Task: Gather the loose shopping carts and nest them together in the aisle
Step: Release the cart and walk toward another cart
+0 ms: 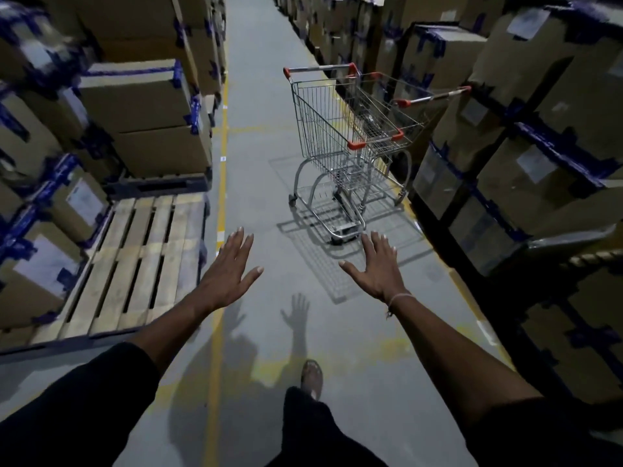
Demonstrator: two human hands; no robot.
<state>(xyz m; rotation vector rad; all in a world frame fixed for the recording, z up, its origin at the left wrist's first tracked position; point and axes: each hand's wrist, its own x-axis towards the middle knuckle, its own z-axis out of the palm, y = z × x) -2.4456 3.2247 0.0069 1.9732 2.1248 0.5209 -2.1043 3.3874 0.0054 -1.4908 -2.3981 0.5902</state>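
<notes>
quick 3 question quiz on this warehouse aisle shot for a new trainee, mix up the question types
1. True or false: the left hand grips a cart handle.
2. Where do the silver wire shopping carts with red corner caps stand? A) on the bare wooden pallet B) on the grey floor beside the right-hand shelving of brown cardboard boxes C) between the person's feet
3. Fill in: the right hand holds ____.

Key
1. False: both hands are spread open in the air, short of the carts.
2. B
3. Nothing
</notes>
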